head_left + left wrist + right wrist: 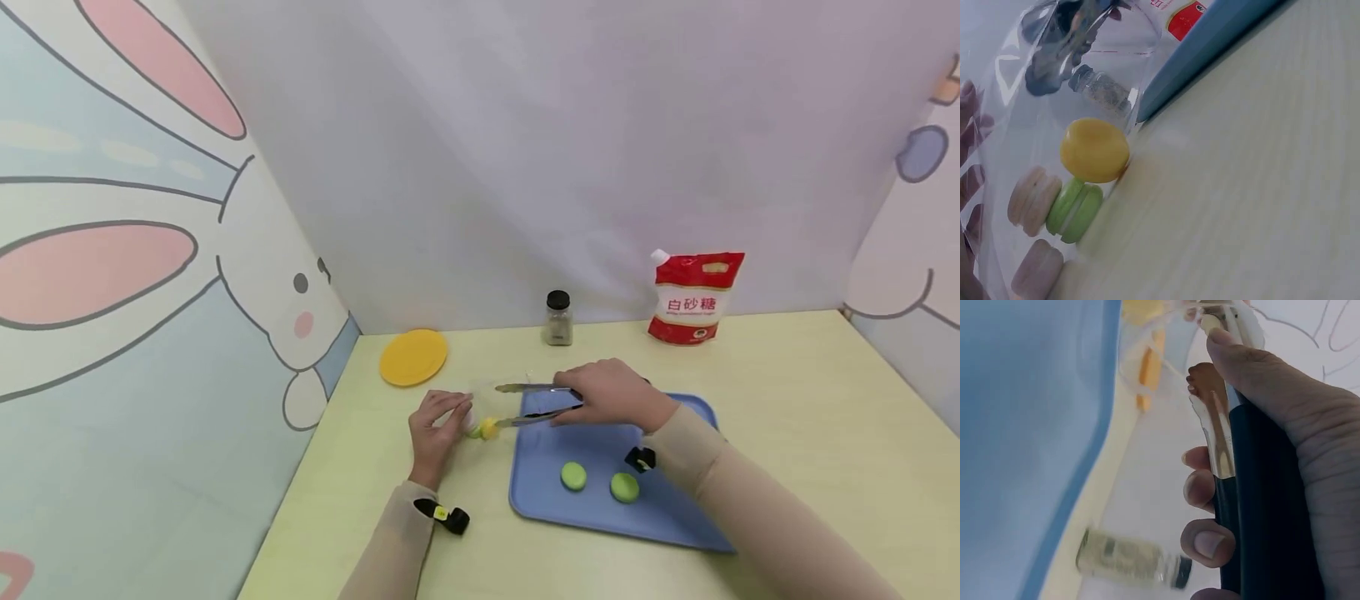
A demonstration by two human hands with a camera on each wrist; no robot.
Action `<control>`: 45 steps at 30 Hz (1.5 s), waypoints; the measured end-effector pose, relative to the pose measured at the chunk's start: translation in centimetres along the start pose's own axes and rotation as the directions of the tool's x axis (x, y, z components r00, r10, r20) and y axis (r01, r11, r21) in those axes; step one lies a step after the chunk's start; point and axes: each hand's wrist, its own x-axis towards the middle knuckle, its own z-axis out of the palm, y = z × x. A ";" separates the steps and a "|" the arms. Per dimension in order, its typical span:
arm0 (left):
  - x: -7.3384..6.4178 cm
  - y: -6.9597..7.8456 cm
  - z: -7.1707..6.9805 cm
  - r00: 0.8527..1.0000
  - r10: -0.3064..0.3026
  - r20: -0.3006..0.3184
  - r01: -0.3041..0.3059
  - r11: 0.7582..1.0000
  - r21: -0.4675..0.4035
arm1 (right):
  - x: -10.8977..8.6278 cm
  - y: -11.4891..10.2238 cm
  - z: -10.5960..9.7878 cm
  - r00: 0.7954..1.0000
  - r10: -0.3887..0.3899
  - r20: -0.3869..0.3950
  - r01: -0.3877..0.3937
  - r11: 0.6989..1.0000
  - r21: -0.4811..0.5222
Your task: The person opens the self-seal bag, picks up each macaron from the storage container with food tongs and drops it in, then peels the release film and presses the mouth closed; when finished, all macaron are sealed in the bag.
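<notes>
My left hand (435, 433) pinches the edge of a clear plastic bag (1119, 47) above the table. Inside lie a yellow macaron (1094, 150), a green macaron (1074, 211) and two pale pinkish macarons (1034, 200). My right hand (611, 393) grips black-handled metal tongs (534, 418), their arms spread apart. The tong tips reach to the bag's mouth, with nothing seen between them; the left wrist view puts them above the yellow macaron. Two green macarons (573, 476) rest on the blue tray (555, 510) below my right forearm.
An orange-yellow plate (413, 357) lies at the table's back left. A small black-capped jar (558, 321) stands at the back middle, and a red and white sugar pouch (692, 300) is upright to its right. A wall runs close behind them.
</notes>
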 end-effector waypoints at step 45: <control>-0.1 0.0 0.2 1.000 0.017 -0.019 -0.018 0.999 -0.040 | -18.4 6.1 4.6 0.924 0.335 -0.182 -0.341 0.940 -0.001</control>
